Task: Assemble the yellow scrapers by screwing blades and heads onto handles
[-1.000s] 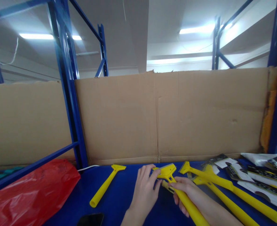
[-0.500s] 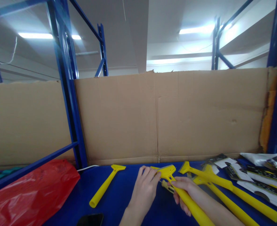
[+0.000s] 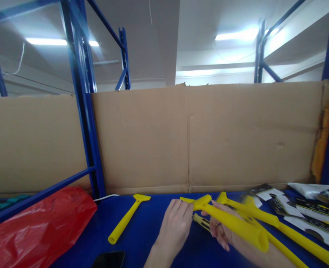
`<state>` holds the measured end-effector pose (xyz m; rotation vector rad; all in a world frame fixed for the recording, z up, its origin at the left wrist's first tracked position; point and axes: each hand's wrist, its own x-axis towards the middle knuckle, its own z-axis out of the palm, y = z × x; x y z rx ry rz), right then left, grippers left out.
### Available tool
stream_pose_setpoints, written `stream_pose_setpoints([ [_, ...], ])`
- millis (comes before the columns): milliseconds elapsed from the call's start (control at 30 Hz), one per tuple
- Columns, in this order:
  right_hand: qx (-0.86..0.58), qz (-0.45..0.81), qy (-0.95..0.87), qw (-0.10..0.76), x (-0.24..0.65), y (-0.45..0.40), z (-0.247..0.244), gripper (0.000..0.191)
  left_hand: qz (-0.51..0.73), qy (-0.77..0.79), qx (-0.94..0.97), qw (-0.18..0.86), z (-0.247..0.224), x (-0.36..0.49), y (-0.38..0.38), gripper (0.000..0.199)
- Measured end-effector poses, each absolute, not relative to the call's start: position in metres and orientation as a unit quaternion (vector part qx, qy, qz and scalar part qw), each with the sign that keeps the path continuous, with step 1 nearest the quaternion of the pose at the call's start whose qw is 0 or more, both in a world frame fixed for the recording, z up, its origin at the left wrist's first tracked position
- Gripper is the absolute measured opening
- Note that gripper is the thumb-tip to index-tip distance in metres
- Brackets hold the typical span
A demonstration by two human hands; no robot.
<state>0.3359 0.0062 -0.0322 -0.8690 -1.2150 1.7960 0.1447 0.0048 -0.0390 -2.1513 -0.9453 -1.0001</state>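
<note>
a: what's nearest?
b: a dark phone (image 3: 110, 259) on the blue table (image 3: 142, 232).
a: and past it?
b: the left hand (image 3: 176, 223), gripping the yellow scraper (image 3: 234, 223) by its head — the right hand (image 3: 219, 232) is under the handle, fingers half curled; i can't tell if it grips.
a: so the scraper's raised?
b: yes, over the table, handle slanting right.
a: behind that?
b: upright cardboard (image 3: 142, 141).

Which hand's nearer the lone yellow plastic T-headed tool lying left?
Left. The left hand is to the right of the lone yellow tool, blue tabletop between; the right hand is farther right.
</note>
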Motion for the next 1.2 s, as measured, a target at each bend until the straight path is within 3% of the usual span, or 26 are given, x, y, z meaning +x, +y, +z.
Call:
stream_pose_setpoints([
  [33,-0.318,0.689,-0.481,0.438,0.336,0.003,-0.031,0.042,-0.398,-0.368,-0.798,0.264,-0.041,0.146,0.006,0.023],
  [133,-0.348,0.684,-0.484,0.420,0.335,-0.006,-0.024,0.042,-0.460,-0.437,-0.762,0.129,-0.044,0.152,0.009,0.020],
  [233,-0.414,0.598,-0.553,0.405,0.332,-0.009,-0.015,0.036,-0.499,-0.516,-0.693,-0.067,-0.042,0.155,0.012,0.016],
  [367,-0.455,0.518,-0.664,0.289,0.331,-0.011,-0.013,0.020,-0.552,-0.532,-0.554,-0.325,-0.036,0.153,0.017,0.008],
  [467,-0.472,0.498,-0.701,0.194,0.333,-0.017,-0.016,0.011,-0.571,-0.530,-0.453,-0.434,-0.033,0.150,0.018,0.004],
  [600,-0.459,0.454,-0.758,0.092,0.334,-0.026,-0.018,0.023,-0.574,-0.526,-0.387,-0.493,-0.029,0.149,0.014,0.005],
  [833,-0.469,0.405,-0.785,0.022,0.338,-0.023,-0.025,0.044,-0.564,-0.521,-0.369,-0.524,-0.027,0.149,0.011,0.005],
  [1200,-0.477,0.347,-0.806,0.054,0.351,-0.013,-0.060,0.018,-0.558,-0.525,-0.366,-0.528,-0.030,0.149,0.012,0.005],
])
